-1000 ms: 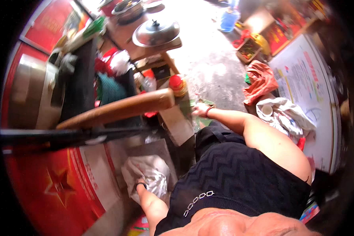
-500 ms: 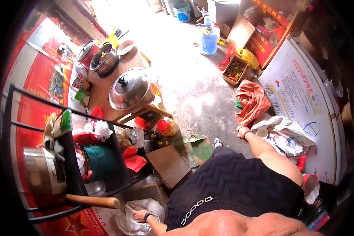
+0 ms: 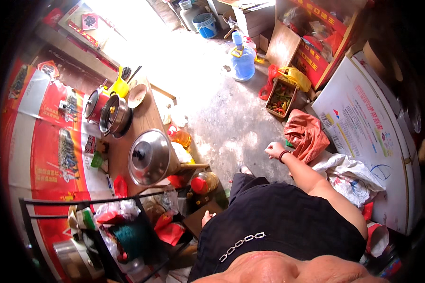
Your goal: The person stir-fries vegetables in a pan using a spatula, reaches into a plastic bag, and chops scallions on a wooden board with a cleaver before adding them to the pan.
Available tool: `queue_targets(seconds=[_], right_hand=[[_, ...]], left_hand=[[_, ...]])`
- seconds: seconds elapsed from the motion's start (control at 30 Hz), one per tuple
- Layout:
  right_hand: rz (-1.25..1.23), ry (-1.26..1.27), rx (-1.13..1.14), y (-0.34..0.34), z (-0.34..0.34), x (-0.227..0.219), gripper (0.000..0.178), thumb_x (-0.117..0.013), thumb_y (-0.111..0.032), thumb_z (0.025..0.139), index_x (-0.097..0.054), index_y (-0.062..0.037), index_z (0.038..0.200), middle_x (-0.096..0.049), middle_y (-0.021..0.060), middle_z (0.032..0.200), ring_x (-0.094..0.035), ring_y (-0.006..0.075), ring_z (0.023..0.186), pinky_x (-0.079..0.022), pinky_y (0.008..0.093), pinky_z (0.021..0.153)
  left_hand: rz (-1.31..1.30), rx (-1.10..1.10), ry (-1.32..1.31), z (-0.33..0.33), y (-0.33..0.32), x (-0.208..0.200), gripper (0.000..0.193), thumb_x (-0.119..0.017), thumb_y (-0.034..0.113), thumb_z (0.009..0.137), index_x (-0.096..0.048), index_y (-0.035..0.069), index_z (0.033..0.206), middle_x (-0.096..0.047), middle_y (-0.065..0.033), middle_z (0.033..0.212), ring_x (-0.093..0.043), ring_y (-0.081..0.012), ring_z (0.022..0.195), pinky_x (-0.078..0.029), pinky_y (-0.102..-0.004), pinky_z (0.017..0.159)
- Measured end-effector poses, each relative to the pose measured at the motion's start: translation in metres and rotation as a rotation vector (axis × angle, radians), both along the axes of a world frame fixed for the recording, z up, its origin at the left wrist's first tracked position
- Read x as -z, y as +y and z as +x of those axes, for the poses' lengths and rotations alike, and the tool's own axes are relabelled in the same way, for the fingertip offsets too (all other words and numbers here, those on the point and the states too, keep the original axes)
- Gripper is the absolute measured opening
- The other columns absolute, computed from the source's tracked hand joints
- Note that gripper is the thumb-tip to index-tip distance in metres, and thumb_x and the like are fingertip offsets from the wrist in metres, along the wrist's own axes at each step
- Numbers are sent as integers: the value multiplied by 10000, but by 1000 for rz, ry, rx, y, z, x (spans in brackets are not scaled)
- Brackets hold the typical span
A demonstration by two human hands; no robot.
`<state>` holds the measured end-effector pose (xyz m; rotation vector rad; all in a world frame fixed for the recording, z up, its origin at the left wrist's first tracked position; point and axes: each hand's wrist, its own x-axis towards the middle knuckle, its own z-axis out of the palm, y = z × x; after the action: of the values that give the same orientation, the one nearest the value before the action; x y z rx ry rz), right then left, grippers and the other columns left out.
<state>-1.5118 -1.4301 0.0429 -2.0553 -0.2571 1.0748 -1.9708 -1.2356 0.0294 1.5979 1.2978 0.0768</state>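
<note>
My right hand point(image 3: 275, 150), a dark bracelet on its wrist, hangs over the concrete floor with its fingers curled closed and nothing visible in them. Just to its right lies a crumpled orange cloth sack point(image 3: 307, 136), apart from the fingers. A white woven sack point(image 3: 348, 175) rests behind my forearm, against a large white printed panel. Only part of my left hand point(image 3: 208, 218) shows beside my dark clothing; its fingers look slightly apart, with nothing seen in them. Nearest to it are a brown cardboard piece point(image 3: 196, 219) and a red-capped oil bottle point(image 3: 204, 183).
At left, a wooden table point(image 3: 144, 111) bears a large lidded pot point(image 3: 149, 158), a steel pan point(image 3: 115, 115) and a red pot. A black rack point(image 3: 87, 202) stands nearer. Ahead on the floor are a blue water jug point(image 3: 243, 63), a box of peppers point(image 3: 282, 96) and a blue bucket point(image 3: 205, 26).
My left hand has left the white plastic bag and come in beside my body. My right hand has moved left, off the orange sack's edge. The view has shifted forward.
</note>
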Motion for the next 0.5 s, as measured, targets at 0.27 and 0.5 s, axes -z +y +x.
queue_targets(seconds=[0.27,0.5], right_hand=[[-241,-223,-309,100,122,-22,439,-662,-316,730,-637,-20,1053,-637,205,1059,-605,328,1006,-481,381,869],[-108,-347,31,168,254,-38,242,-596,-250,771,-658,-22,821,-645,114,698,-630,217,634,-501,339,604]], left_hand=[[209,105,-186,218,137,-67,185,-612,149,874,-550,-24,859,-643,-73,707,-553,-73,622,-455,-258,570],[260,151,-566,388,307,-136,178,-574,135,910,-552,-38,944,-672,-60,807,-620,-95,700,-484,-228,641]])
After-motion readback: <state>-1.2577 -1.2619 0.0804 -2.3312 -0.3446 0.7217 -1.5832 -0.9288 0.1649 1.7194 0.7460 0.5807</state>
